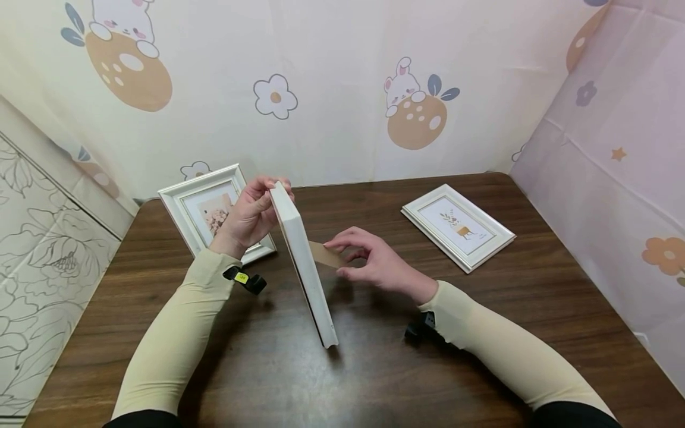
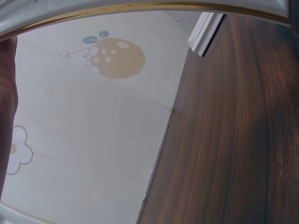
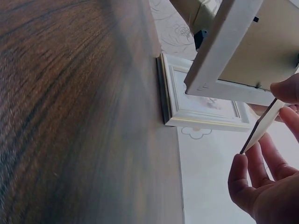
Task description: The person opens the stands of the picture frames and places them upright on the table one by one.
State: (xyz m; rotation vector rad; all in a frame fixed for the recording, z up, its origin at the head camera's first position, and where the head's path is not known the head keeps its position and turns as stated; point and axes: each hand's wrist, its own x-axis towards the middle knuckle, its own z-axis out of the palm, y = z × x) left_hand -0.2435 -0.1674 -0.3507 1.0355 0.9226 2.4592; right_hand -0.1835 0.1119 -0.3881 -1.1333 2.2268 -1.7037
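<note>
My left hand [image 1: 251, 211] grips the top edge of a white picture frame [image 1: 307, 267], held tilted and nearly edge-on in the head view. The right wrist view shows its beige backing board [image 3: 261, 51] and small dark clips. Behind the frame, my right hand [image 1: 377, 261] pinches a thin brown stand flap [image 1: 323, 254] between thumb and fingers. That flap angles out from the backing; its join to the board is hidden. In the left wrist view, a white frame edge [image 2: 140, 9] with a gold line crosses the top.
Behind my left hand a second white frame [image 1: 184, 217] with a floral picture stands propped up. A third white frame [image 1: 457, 227] with a plant picture lies at the right on the brown wooden table [image 1: 385, 368]. A patterned curtain [image 1: 332, 142] hangs behind.
</note>
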